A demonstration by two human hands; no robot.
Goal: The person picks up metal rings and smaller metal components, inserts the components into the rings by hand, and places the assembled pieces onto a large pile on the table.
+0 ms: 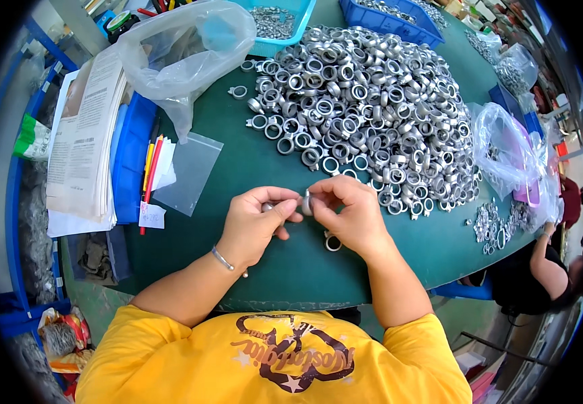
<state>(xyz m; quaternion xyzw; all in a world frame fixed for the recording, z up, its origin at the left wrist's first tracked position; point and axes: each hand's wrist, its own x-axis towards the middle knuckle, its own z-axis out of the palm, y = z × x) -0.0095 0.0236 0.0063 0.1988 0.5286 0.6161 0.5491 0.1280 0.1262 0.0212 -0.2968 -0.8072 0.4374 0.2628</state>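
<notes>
On the near side of a heap of metal rings, a worker's right hand pinches a single ring while the left hand curls around a partly hidden metal piece.

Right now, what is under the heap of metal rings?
The heap of metal rings sits on the green tabletop, which shows around its near and left edges. Beneath the middle, piled rings cover everything, so I can't tell what else is there.
</notes>
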